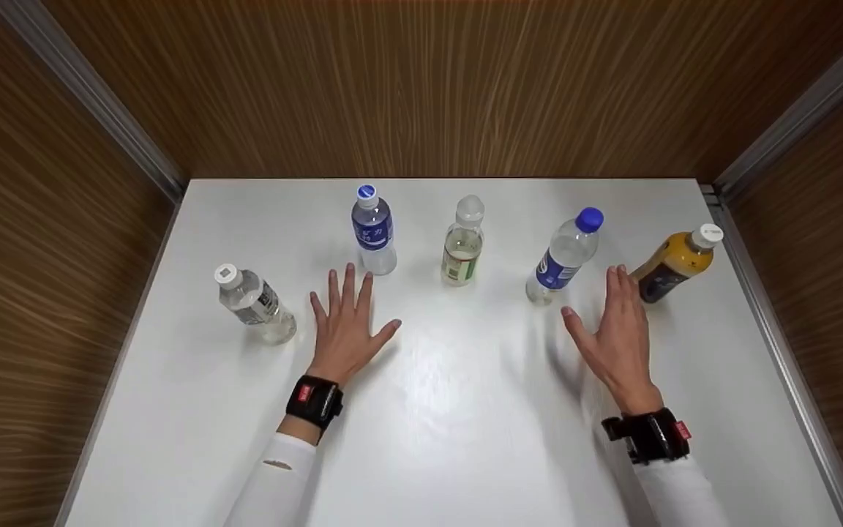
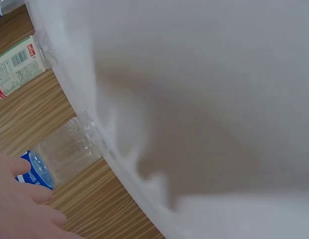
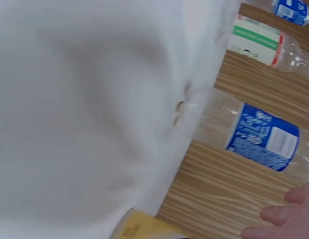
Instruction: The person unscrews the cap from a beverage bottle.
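My left hand (image 1: 345, 333) is spread with straight fingers over the table, holding nothing. Its fingertips come near the base of a blue-labelled bottle with a white cap (image 1: 373, 233). Left of it stands a clear bottle with a white cap (image 1: 257, 304). My right hand (image 1: 620, 340) has straight fingers and the thumb held apart, also holding nothing. On its left is a clear bottle with a blue cap (image 1: 564, 256); its fingertips overlap the edge of an orange-drink bottle (image 1: 677, 263) in the head view. In the right wrist view, the blue-labelled bottle (image 3: 263, 137) lies beyond the fingers (image 3: 278, 215).
A clear bottle with a green and white label (image 1: 462, 245) stands between the hands, toward the back. The white table (image 1: 429, 439) is bounded by a wood-grain panel (image 1: 421, 88) behind and further panels at both sides, with metal rails along them.
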Available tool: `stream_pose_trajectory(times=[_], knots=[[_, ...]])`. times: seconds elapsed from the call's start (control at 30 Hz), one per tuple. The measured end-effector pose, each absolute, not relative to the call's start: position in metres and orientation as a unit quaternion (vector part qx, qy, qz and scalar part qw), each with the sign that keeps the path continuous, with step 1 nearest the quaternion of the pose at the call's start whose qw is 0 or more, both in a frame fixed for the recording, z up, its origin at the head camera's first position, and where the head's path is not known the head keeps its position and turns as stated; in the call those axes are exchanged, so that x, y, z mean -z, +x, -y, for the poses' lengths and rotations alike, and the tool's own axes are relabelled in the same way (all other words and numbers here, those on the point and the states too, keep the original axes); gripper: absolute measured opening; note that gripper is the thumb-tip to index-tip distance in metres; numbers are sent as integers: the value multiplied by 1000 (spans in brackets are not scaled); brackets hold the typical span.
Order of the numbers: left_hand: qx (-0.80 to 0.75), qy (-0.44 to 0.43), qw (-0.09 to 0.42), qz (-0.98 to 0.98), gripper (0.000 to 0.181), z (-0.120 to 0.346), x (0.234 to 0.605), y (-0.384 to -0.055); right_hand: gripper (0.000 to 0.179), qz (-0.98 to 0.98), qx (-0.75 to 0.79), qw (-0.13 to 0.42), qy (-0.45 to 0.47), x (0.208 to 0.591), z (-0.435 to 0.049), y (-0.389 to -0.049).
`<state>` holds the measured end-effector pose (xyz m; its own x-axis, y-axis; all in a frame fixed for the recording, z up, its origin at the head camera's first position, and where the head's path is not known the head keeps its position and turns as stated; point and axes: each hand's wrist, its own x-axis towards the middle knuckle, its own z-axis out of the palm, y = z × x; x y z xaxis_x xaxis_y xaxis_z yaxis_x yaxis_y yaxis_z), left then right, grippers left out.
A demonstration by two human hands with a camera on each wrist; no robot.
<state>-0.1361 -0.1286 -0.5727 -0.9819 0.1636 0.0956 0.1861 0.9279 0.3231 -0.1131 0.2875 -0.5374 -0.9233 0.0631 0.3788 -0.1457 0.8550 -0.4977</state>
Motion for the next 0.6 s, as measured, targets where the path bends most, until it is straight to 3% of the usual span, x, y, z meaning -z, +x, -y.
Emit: stream_pose_trajectory(times=[0.3,0.6], knots=[[171,-96,42,980,98,128,567,-136,97,906,-381,182,-16,502,-266,-145],[180,-104,52,977,97,123,568,-134,91,880,-435,185,-31,495,-261,-171]])
